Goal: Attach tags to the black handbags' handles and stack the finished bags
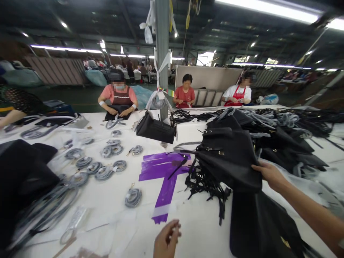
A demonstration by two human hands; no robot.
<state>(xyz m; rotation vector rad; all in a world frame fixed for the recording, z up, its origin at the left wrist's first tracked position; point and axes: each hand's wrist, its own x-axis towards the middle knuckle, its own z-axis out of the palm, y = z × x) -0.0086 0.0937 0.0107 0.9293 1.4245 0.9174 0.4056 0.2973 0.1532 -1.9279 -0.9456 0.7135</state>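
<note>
My right hand pinches the right edge of a black bag with small gold hardware, thumb on top and fingers underneath. That bag lies tilted over a bundle of thin black straps and the top of another black bag. Low in the middle, my left hand hovers by the table's near side with curled fingers and thumb drawn in; nothing shows in it. Purple tape is stuck on the white table beyond my left hand. A coiled grey strap lies left of the tape.
More coiled grey straps spread over the left side. Dark material rises at the left edge. A black bag stands by a post. Black bags and straps pile up at right. Several people sit across the table.
</note>
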